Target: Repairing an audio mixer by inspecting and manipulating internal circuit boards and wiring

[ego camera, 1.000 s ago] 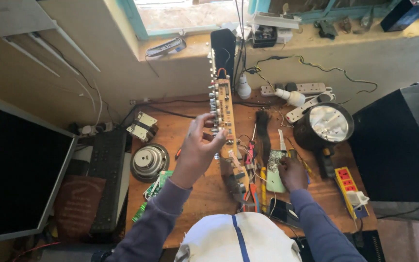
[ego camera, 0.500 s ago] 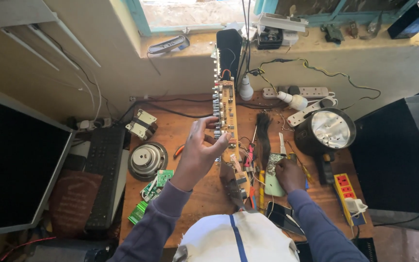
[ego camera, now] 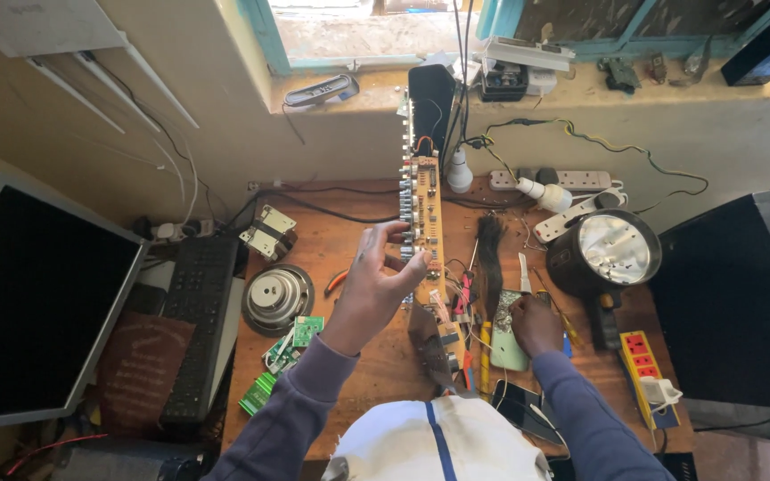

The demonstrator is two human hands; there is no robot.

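Note:
My left hand grips a long, narrow circuit board near its middle and holds it upright, edge toward me, above the wooden workbench. The board carries a row of knobs and connectors on its left edge, and wires hang from its lower end. My right hand rests low on the bench, fingers closed, beside a pale green flat piece. Whether it holds a tool is hidden. Screwdrivers and a dark brush lie between the hands.
A round lamp, power strips and a bulb stand at the back right. A loudspeaker cone, small green boards, a keyboard and a monitor are left. A black speaker box is right.
The upright board and my left hand have stayed almost where they were. My right hand has shifted slightly lower on the bench. The view has tilted a little.

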